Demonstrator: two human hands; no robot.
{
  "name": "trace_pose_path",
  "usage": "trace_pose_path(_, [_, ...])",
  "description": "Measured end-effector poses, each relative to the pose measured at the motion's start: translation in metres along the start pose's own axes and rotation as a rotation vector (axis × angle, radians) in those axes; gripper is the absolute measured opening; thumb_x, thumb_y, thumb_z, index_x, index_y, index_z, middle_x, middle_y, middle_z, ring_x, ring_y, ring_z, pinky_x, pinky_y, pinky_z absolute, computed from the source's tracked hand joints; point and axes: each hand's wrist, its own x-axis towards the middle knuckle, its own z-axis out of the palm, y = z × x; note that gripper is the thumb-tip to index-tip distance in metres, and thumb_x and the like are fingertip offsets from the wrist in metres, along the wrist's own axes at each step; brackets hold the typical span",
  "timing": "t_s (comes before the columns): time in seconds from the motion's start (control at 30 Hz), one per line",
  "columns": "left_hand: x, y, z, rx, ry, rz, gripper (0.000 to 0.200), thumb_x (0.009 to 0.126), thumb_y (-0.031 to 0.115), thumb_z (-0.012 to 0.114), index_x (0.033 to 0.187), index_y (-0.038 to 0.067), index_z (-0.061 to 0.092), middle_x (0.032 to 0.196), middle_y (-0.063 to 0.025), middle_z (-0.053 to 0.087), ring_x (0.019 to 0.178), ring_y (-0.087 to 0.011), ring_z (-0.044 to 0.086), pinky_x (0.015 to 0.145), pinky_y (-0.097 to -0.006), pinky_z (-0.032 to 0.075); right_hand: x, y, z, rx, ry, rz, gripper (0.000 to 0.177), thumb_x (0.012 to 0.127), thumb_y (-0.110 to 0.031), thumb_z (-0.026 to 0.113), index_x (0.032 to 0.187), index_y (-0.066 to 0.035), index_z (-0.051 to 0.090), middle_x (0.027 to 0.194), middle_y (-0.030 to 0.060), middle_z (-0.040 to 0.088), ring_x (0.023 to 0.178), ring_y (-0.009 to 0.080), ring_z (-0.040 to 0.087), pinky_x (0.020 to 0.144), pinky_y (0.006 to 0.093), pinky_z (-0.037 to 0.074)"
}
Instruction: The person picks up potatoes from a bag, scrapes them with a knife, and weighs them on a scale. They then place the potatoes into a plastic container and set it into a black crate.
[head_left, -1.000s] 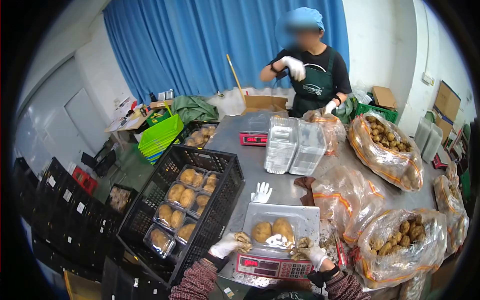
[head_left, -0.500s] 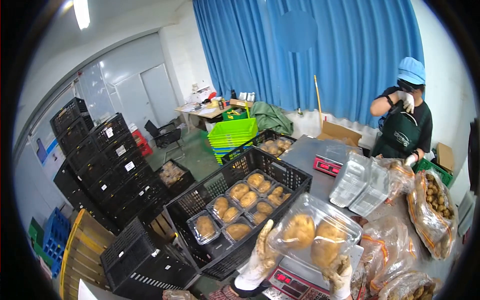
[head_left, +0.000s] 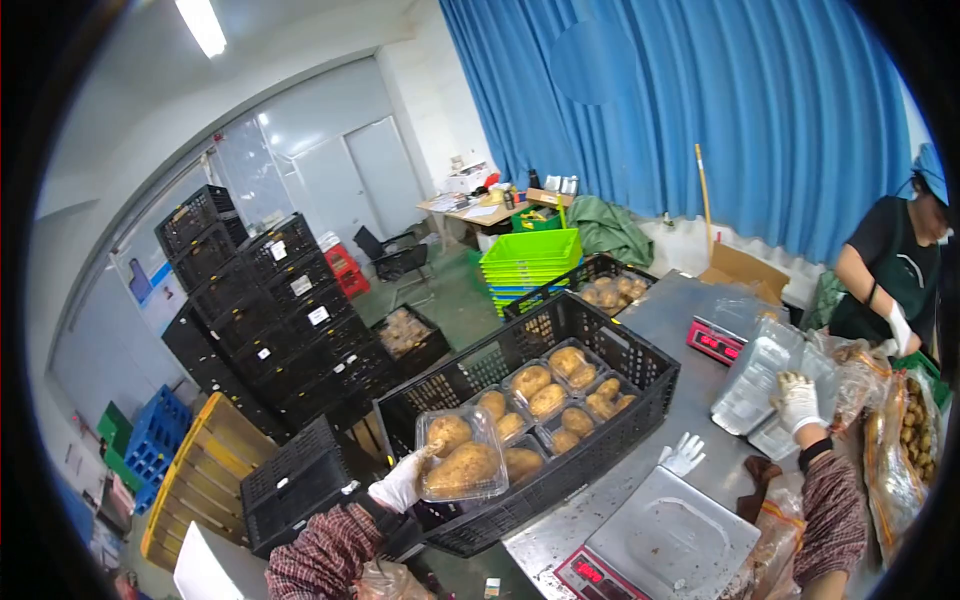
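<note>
the gloved left hand (head_left: 405,482) grips a clear potato pack (head_left: 464,462) over the near left part of the black crate (head_left: 575,508), where other packs (head_left: 546,400) sit. the gloved right hand (head_left: 799,402) is at the stacked clear trays (head_left: 752,372) on the tabletop (head_left: 662,318), fingers bent; whether it grips any, i cannot tell.

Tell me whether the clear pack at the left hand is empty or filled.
Filled: the clear pack shows two potatoes through its plastic.

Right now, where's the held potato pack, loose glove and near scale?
Held potato pack (head_left: 463,462): head view, clear top's middle.
Loose glove (head_left: 682,457): head view, middle.
Near scale (head_left: 672,540): head view, weighing pan.
</note>
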Motion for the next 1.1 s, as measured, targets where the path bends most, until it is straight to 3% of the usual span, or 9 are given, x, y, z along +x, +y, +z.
trace_pose_path(0.07, [0.018, -0.005, -0.025, 0.08, 0.039, 0.028, 0.045, 0.094, 0.028, 0.053, 0.128, 0.0, 0.045, 0.122, -0.0176, 0.057, 0.106, -0.0342, 0.059, 0.091, -0.0506, 0.049, 0.017, 0.02, 0.022, -0.09, -0.218, -0.031, 0.048, 0.081, -0.032, 0.06, 0.121, -0.006, 0.054, 0.112, 0.0138, 0.06, 0.109, 0.0285, 0.053, 0.1, 0.0469, 0.031])
trace_pose_path(0.23, [0.047, -0.012, -0.047, 0.196, 0.233, -0.079, 0.049, 0.088, 0.028, 0.063, 0.124, -0.002, 0.048, 0.117, -0.0188, 0.059, 0.101, -0.0342, 0.062, 0.083, -0.0525, 0.053, 0.03, 0.042, 0.057, -0.104, 0.01, -0.129, 0.018, 0.072, -0.026, 0.064, 0.07, -0.008, 0.061, 0.069, 0.0142, 0.063, 0.071, 0.0332, 0.061, 0.07, 0.0449, 0.045])
trace_pose_path(0.63, [0.075, -0.04, -0.064, 0.508, 0.378, -0.512, 0.047, 0.094, 0.033, 0.053, 0.133, 0.007, 0.044, 0.125, -0.0152, 0.056, 0.114, -0.0311, 0.054, 0.095, -0.0501, 0.044, 0.023, 0.026, -0.021, 0.282, 0.241, -0.12, 0.018, 0.061, -0.01, 0.07, 0.072, -0.007, 0.055, 0.072, 0.0121, 0.056, 0.075, 0.031, 0.054, 0.07, 0.0412, 0.042])
trace_pose_path(0.7, [0.065, -0.026, -0.084, 0.817, -0.239, -0.446, 0.047, 0.093, 0.032, 0.054, 0.132, 0.008, 0.045, 0.123, -0.0153, 0.057, 0.11, -0.0327, 0.056, 0.094, -0.0498, 0.045, 0.001, -0.014, -0.077, 0.171, 0.479, -0.3, 0.011, 0.069, -0.007, 0.062, 0.075, -0.007, 0.053, 0.077, 0.0129, 0.051, 0.078, 0.0305, 0.05, 0.071, 0.041, 0.041])
trace_pose_path(0.73, [0.063, -0.034, -0.056, 0.447, 0.249, -0.521, 0.049, 0.09, 0.033, 0.056, 0.131, 0.008, 0.045, 0.118, -0.0137, 0.059, 0.108, -0.0329, 0.057, 0.092, -0.0505, 0.046, -0.021, -0.002, -0.029, 0.304, 0.359, -0.164, 0.008, 0.072, -0.012, 0.058, 0.073, -0.007, 0.052, 0.077, 0.0129, 0.051, 0.077, 0.031, 0.05, 0.07, 0.0418, 0.041])
trace_pose_path(0.83, [0.063, -0.034, -0.046, 0.691, 0.25, -0.182, 0.044, 0.089, 0.027, 0.055, 0.129, 0.011, 0.047, 0.112, -0.0077, 0.06, 0.104, -0.0216, 0.057, 0.083, -0.043, 0.049, -0.088, -0.112, -0.163, 0.169, 0.083, -0.543, 0.005, 0.068, -0.012, 0.054, 0.068, -0.009, 0.051, 0.067, 0.0111, 0.048, 0.066, 0.0275, 0.051, 0.063, 0.0382, 0.043])
trace_pose_path(0.87, [0.049, -0.028, -0.014, 0.642, 0.267, -0.054, 0.043, 0.088, 0.025, 0.055, 0.127, 0.009, 0.048, 0.112, -0.0068, 0.061, 0.103, -0.0194, 0.057, 0.082, -0.0394, 0.048, -0.133, -0.124, -0.115, -0.153, 0.093, -0.515, 0.007, 0.069, -0.017, 0.057, 0.066, -0.01, 0.055, 0.068, 0.0086, 0.05, 0.073, 0.0268, 0.053, 0.067, 0.0411, 0.044])
trace_pose_path(1.0, [-0.028, -0.028, 0.114, 0.633, -0.074, 0.268, 0.049, 0.086, 0.015, 0.054, 0.132, 0.004, 0.042, 0.122, -0.0119, 0.056, 0.114, -0.0205, 0.052, 0.091, -0.0353, 0.044, -0.218, -0.19, -0.112, -0.053, -0.099, -0.613, 0.01, 0.071, -0.018, 0.056, 0.072, -0.008, 0.056, 0.065, 0.0041, 0.05, 0.06, 0.0192, 0.05, 0.059, 0.0352, 0.04])
trace_pose_path(1.1, [-0.033, -0.059, 0.133, 1.058, -0.426, 0.495, 0.057, 0.091, 0.02, 0.052, 0.142, 0.007, 0.03, 0.132, -0.0195, 0.047, 0.12, -0.0271, 0.05, 0.097, -0.0375, 0.042, -0.27, -0.225, -0.087, 0.005, -0.167, -0.4, 0.026, 0.076, -0.017, 0.053, 0.096, -0.003, 0.061, 0.083, 0.0054, 0.059, 0.085, 0.0195, 0.057, 0.082, 0.0323, 0.044])
